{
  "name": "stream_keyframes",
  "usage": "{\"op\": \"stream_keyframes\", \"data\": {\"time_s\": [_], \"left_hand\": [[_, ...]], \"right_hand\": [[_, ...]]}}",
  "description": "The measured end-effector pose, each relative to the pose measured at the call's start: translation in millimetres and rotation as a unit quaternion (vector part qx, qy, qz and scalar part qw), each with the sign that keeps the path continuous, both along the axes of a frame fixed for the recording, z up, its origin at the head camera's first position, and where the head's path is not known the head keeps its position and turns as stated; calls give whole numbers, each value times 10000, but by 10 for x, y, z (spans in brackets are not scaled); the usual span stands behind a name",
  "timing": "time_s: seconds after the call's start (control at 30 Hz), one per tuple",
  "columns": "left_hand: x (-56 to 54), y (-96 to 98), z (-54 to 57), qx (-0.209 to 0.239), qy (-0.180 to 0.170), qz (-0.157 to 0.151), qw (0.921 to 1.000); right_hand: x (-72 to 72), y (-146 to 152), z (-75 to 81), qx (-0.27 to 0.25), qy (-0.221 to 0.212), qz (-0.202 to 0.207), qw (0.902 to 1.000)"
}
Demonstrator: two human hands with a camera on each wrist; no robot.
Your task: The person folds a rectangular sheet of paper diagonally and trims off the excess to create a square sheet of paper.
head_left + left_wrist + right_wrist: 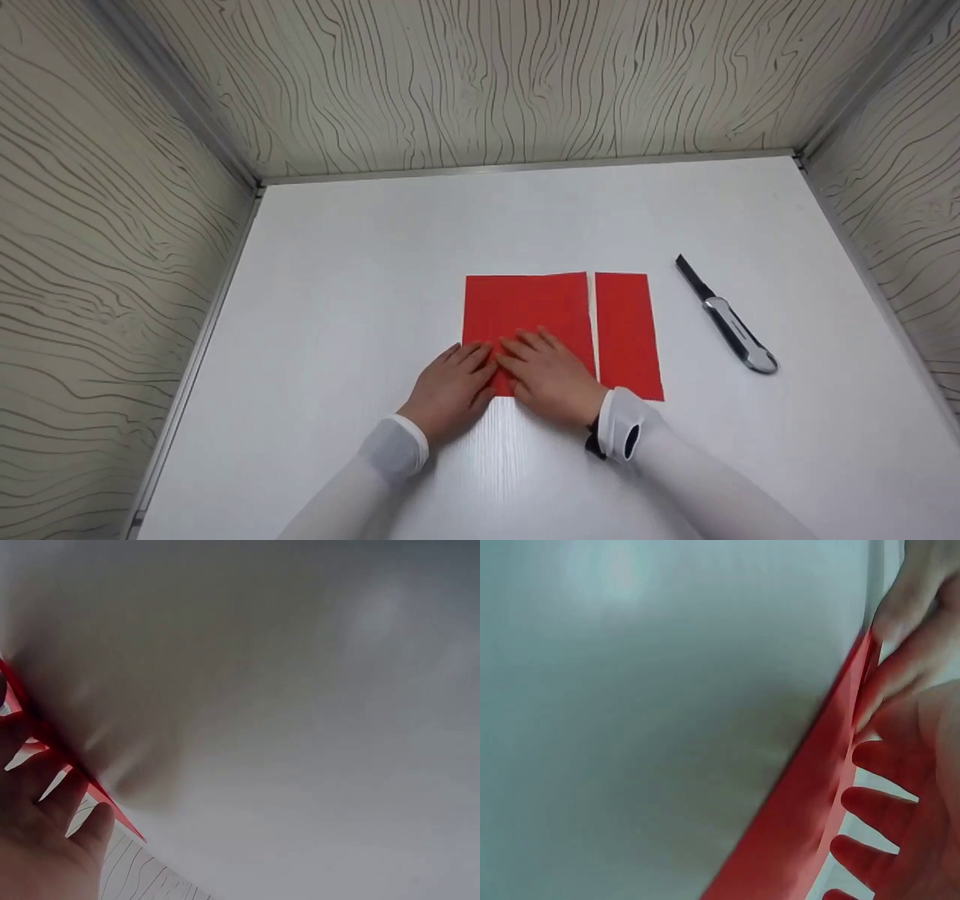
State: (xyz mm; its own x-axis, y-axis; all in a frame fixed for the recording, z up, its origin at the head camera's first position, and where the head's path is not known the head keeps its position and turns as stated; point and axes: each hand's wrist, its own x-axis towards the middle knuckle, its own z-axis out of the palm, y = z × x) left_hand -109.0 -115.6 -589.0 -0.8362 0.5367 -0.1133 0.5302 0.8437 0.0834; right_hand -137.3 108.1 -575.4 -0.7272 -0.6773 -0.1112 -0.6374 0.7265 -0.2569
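Note:
A large red sheet of paper [525, 301] lies flat on the white table, its near edge partly covered by both hands. My left hand [452, 386] rests on its near-left corner with the fingers extended. Beside it, my right hand [553, 381] touches the sheet with spread fingers, the two hands almost meeting. A narrower red paper strip [628, 330] lies to the right, split from the sheet by a thin gap. Both wrist views show the fingers of the left hand [45, 832] and right hand [911, 829] against the red paper.
A utility knife [726, 319] with its dark blade out lies right of the strip, blade toward the back. Wood-patterned panels [480, 82] enclose the white table [337, 247] at the back and both sides, with grey metal trim along the edges.

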Motion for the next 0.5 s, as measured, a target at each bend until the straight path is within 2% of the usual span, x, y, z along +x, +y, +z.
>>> {"op": "stream_keyframes", "data": {"time_s": [0.07,0.2,0.5], "left_hand": [[-3,-1,-8,35,58,-52,10000],[1,-11,-29,75,62,-48,9999],[20,-32,-18,165,-90,10,9998]], "right_hand": [[45,-40,-6,29,-112,143,9998],[75,-59,-7,118,-177,131,9997],[10,7,15,219,-191,-3,9996]]}}
